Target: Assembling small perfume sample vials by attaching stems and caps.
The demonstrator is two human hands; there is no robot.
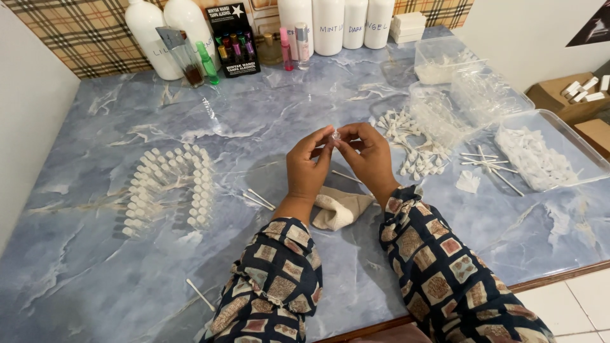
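The left hand (pixel 307 166) and the right hand (pixel 367 155) meet above the middle of a blue marble-patterned table (pixel 95 267). Their fingertips are pressed together on a tiny clear vial (pixel 335 134), pinched between both thumbs and forefingers and held clear of the tabletop. Both arms wear dark sleeves with a pattern of tan and red squares.

Taking the vial as the landmark: directly below it, between the wrists, lies a crumpled beige cloth (pixel 339 208). To its left, well apart, rows of small clear vials with white caps (pixel 166 187) lie on their sides on the table. Just left of the cloth are a few thin white sticks (pixel 257 199), and another lies alone nearer the table's front edge. To the vial's right sits a loose heap of white caps (pixel 416 149), and beyond it several clear plastic tubs (pixel 540 152), one holding many small white parts. Far behind the vial, along the back of the table, stand tall white bottles (pixel 343 24) and a dark display box of small coloured bottles (pixel 232 39), against a plaid-patterned wall covering. White walls close in the table on the left and right, and pale floor tiles show at lower right, with cardboard boxes (pixel 575 95) beyond the tubs.
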